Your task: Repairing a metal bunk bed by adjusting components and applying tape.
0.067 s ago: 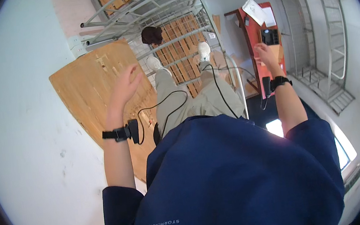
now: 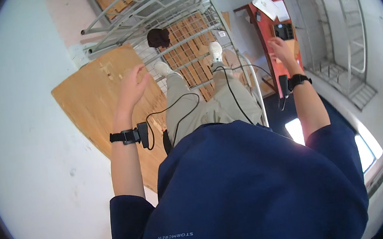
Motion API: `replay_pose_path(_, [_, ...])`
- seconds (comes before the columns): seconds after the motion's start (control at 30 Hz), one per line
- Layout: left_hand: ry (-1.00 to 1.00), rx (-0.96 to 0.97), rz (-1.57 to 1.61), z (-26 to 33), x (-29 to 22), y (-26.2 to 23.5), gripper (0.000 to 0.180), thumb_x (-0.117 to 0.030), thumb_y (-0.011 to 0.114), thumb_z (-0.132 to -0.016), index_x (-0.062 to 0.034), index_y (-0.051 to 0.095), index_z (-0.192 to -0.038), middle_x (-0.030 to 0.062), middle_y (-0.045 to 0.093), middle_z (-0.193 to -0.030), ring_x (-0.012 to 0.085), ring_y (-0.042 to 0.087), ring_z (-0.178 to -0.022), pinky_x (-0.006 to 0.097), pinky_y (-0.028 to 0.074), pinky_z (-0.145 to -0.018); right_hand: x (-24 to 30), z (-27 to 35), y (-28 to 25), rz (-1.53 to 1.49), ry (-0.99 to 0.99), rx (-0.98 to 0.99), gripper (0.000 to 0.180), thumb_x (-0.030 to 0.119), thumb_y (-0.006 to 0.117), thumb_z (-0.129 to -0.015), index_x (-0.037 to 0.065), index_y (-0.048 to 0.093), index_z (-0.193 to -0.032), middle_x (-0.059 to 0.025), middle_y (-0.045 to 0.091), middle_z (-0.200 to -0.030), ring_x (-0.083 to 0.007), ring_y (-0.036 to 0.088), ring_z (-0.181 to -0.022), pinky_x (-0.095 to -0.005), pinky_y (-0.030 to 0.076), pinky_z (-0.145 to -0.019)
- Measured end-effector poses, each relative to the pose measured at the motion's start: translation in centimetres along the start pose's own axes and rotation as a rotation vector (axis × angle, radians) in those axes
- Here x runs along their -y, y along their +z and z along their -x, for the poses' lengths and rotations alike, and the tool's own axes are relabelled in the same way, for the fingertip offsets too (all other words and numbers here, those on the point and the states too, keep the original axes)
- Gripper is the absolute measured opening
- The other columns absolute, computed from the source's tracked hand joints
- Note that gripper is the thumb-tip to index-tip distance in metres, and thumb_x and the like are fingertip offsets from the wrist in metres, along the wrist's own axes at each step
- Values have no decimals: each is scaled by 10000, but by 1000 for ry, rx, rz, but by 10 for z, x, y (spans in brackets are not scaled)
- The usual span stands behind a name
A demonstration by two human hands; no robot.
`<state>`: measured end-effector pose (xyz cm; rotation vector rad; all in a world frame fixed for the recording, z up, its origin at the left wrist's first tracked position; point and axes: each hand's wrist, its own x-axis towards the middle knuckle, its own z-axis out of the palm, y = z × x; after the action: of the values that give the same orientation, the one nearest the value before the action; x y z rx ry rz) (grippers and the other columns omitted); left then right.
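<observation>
My left hand hangs in the air over a tan wooden board, thumb and fingers apart and nothing in them. Higher on the right, my right hand appears in front of the red table, fingers loosely bent, with no object visible in it. A dark wrist strap with a small black device sits on the left wrist and on the right wrist. From these devices thin black cables run toward my trousers. Neither hand visibly touches anything.
A grey metal bed frame with wooden slats lies ahead, around my white shoes. A dark brown cloth-like bundle rests on it. On the table are a white tray-like object and a black box. Another metal frame stands right.
The whole view has shifted slightly, so the bed frame and table sit a little higher and further left. Both hands keep nearly the same pose, slightly higher in the picture.
</observation>
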<state>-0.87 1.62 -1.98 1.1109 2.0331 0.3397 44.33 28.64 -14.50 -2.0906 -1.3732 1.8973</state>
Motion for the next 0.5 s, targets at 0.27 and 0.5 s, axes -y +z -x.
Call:
replay_pose_path(0.27, [134,-162,-195,-199,192,99,549,-279,687,-767,-82,521,-1251,211,472,-1302,416,446,-1188,453,405,-971,169,-111,159,435,-797,-70,371,263,633,-864,24,563,-1139,-142,635,-972,-215,610,-845,-333,488,-709])
replay_pose_path(0.5, [-51,11,-349,-366,332,251,710,-327,730,-737,-233,418,-1368,158,262,-1467,473,257,-1314,636,357,-962,226,-317,314,917,-1039,-61,356,243,541,-929,26,546,-1211,-173,622,-1049,-234,616,-943,-376,517,-816])
